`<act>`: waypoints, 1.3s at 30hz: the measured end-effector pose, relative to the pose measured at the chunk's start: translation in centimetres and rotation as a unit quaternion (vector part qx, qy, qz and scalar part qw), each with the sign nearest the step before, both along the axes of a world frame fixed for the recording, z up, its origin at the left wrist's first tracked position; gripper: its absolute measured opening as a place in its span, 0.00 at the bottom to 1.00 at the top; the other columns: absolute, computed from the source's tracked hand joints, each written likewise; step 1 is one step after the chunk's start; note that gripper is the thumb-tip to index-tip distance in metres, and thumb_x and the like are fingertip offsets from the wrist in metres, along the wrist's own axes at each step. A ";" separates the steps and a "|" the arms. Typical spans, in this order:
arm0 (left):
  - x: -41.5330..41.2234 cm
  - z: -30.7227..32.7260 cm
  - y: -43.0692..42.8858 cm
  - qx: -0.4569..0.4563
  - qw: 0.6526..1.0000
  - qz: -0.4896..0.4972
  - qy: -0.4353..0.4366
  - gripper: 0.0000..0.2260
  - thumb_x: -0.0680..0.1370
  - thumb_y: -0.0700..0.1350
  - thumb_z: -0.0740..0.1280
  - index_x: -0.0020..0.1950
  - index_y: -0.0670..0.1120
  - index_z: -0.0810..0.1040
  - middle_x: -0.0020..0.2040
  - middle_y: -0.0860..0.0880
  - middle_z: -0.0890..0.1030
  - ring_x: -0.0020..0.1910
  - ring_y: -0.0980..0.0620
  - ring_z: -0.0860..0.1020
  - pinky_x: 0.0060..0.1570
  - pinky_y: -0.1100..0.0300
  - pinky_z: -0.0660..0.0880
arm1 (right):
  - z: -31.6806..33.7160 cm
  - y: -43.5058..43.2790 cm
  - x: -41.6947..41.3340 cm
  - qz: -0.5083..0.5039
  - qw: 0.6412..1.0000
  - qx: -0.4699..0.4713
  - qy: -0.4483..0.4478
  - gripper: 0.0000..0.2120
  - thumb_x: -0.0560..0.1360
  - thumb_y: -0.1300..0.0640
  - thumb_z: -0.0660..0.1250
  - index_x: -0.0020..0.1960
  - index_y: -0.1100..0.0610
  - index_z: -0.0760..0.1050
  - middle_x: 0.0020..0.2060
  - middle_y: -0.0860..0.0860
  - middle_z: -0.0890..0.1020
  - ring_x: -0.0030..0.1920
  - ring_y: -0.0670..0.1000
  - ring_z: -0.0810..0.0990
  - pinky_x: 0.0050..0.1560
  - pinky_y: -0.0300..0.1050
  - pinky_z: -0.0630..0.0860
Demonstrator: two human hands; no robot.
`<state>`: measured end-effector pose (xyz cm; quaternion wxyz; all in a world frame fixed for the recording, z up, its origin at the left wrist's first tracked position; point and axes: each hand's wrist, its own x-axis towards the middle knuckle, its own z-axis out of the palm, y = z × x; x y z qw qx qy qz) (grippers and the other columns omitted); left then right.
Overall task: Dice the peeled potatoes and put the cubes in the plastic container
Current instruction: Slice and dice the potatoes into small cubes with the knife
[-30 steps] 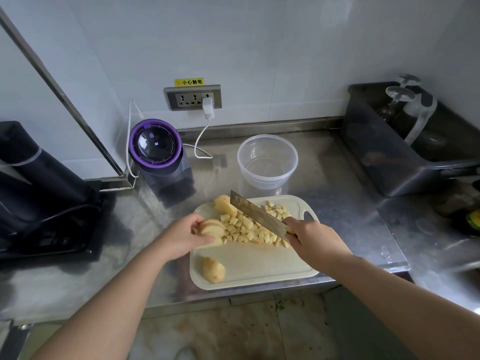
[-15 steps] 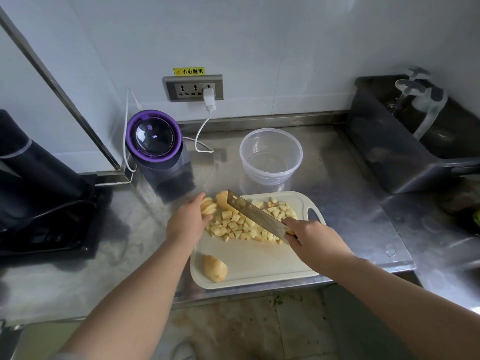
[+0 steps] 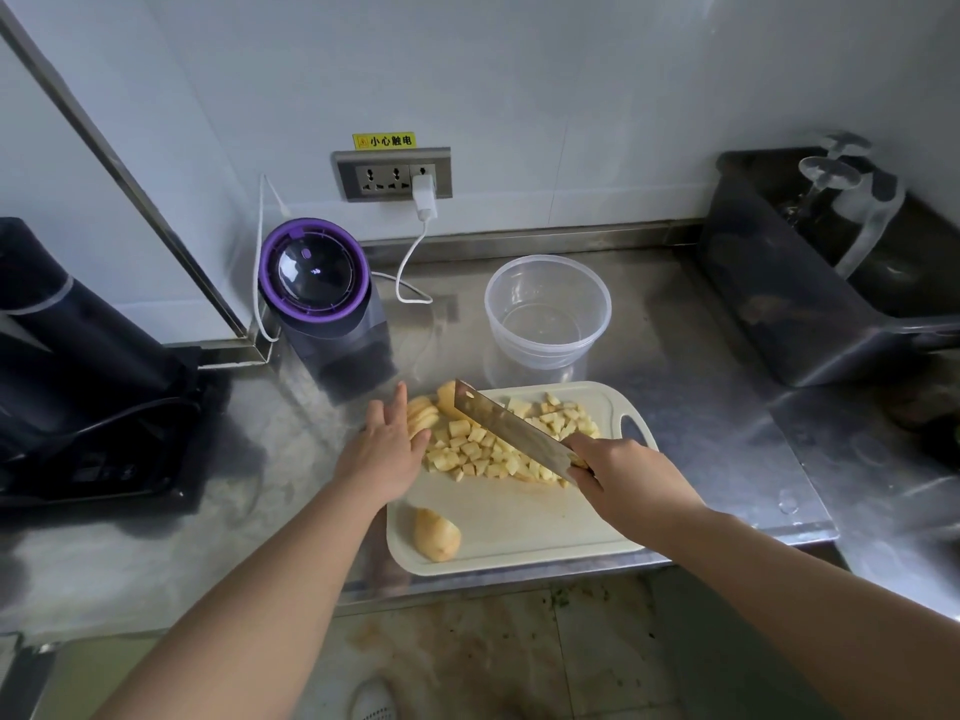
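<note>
The left hand [image 3: 384,449] is released, fingers straight and spread, lying over the left edge of the board [image 3: 519,527] with its fingertips against a fan of potato slices [image 3: 422,415]; it holds nothing. The right hand [image 3: 628,475] is clenched round the handle of a knife [image 3: 509,428], and the handle itself is hidden inside the fist. The broad blade runs from that hand up and to the left, tilted, across a heap of cubes [image 3: 470,452] that covers the far half of the board. The blade's far corner ends by a larger uncut potato piece [image 3: 445,398] at the board's back left corner. Whether the edge touches the cubes I cannot tell. Another peeled potato piece [image 3: 437,535] lies alone at the near left corner of the board, well apart from the heap. The container [image 3: 548,309], clear and round, stands on the bench [image 3: 701,407] just behind the board, with no cubes in it. Left of it stands a dark appliance with a purple-rimmed lid [image 3: 314,270]. A white plug [image 3: 423,197] sits in the wall socket [image 3: 392,174] above. A dark tub [image 3: 779,309] stands at the right end of the bench, and a black machine [image 3: 67,324] stands at the left.
</note>
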<state>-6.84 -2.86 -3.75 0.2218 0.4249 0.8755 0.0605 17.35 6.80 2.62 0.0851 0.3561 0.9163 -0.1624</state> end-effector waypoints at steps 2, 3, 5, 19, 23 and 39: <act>-0.1 0.9 -1.0 0.028 0.999 0.017 -0.001 0.28 0.83 0.55 0.53 0.79 0.50 0.47 0.75 0.43 0.56 0.66 0.41 0.71 0.59 0.48 0.72 | 0.2 -0.3 -0.1 0.001 1.000 -0.008 0.002 0.11 0.84 0.53 0.55 0.62 0.53 0.71 0.34 0.45 0.70 0.31 0.46 0.72 0.31 0.38 0.68; 0.0 1.4 -1.8 0.055 0.998 0.026 0.002 0.25 0.83 0.54 0.54 0.78 0.48 0.54 0.74 0.43 0.60 0.65 0.41 0.72 0.58 0.48 0.72 | 0.2 -0.5 -0.2 0.003 1.000 -0.013 0.003 0.11 0.83 0.53 0.55 0.62 0.52 0.71 0.36 0.46 0.73 0.32 0.46 0.72 0.31 0.38 0.69; 0.6 2.2 -3.7 0.111 0.993 0.038 0.004 0.17 0.82 0.51 0.56 0.68 0.46 0.70 0.64 0.46 0.72 0.55 0.45 0.77 0.51 0.51 0.74 | 0.2 -0.9 -0.3 0.011 1.000 -0.021 0.003 0.11 0.83 0.53 0.55 0.62 0.52 0.71 0.40 0.48 0.76 0.34 0.48 0.76 0.33 0.40 0.73; 7.2 -0.7 -5.9 0.113 0.973 0.140 -0.146 0.17 0.72 0.51 0.72 0.59 0.47 0.75 0.54 0.52 0.80 0.52 0.53 0.79 0.49 0.59 0.76 | -0.5 -4.4 -1.1 0.069 0.997 -0.029 -0.028 0.11 0.83 0.54 0.54 0.63 0.53 0.68 0.46 0.52 0.80 0.43 0.55 0.80 0.45 0.50 0.80; 7.1 -1.3 -5.7 0.112 0.955 0.187 -0.203 0.19 0.71 0.56 0.72 0.56 0.47 0.77 0.50 0.52 0.81 0.50 0.51 0.80 0.48 0.57 0.77 | -0.5 -5.5 -1.1 0.074 0.994 -0.030 -0.072 0.17 0.81 0.60 0.57 0.68 0.51 0.60 0.46 0.51 0.79 0.42 0.53 0.80 0.45 0.49 0.81; 7.4 -1.6 -5.5 0.163 0.888 0.291 -0.316 0.10 0.76 0.51 0.70 0.48 0.45 0.76 0.43 0.44 0.83 0.41 0.45 0.83 0.46 0.48 0.82 | -0.1 -6.2 -1.8 0.108 0.986 -0.025 -0.123 0.21 0.79 0.63 0.59 0.69 0.52 0.57 0.47 0.51 0.78 0.42 0.52 0.80 0.45 0.48 0.81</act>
